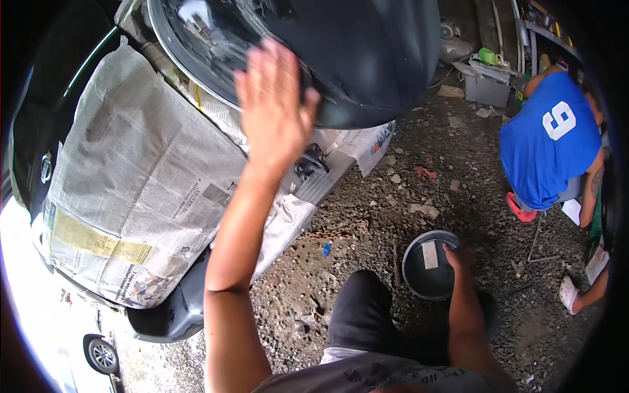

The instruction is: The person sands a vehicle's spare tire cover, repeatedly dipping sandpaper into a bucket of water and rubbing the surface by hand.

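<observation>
My left hand (275, 98) lies with fingers stretched out over a large rounded dark panel (373, 52) on the vehicle. Beside the fingers, the panel has a shiny, wet-looking patch with pale streaks. Low on the right, my right hand (458, 257) is closed on the rim of a dark round basin (411, 275), its fingertips partly hidden. A pale rectangular block (430, 255) rests inside the basin.
Newspaper sheets (151, 164) cover part of the vehicle. A person in a blue shirt (547, 137) crouches at right, near a grey bin (486, 88). Rough gravel (354, 242) with scattered scraps forms the ground. Another vehicle's wheel (101, 354) shows lower left.
</observation>
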